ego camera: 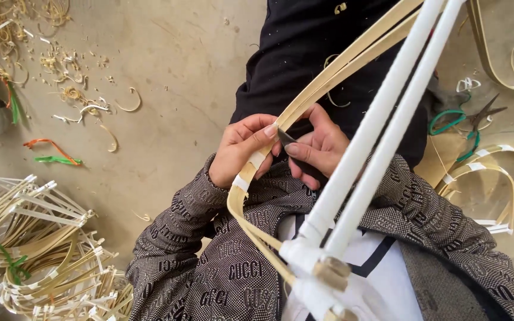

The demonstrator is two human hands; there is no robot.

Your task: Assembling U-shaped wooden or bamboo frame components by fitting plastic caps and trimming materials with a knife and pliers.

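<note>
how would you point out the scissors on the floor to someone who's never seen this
Start at the person's right hand on the bent bamboo strip, then look right past the white rods. The scissors lie on the floor, the only thing there with green handles.

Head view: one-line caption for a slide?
Left hand and right hand pinch a taped bamboo strip loop over the lap, finished frames heaped on the floor.
</note>
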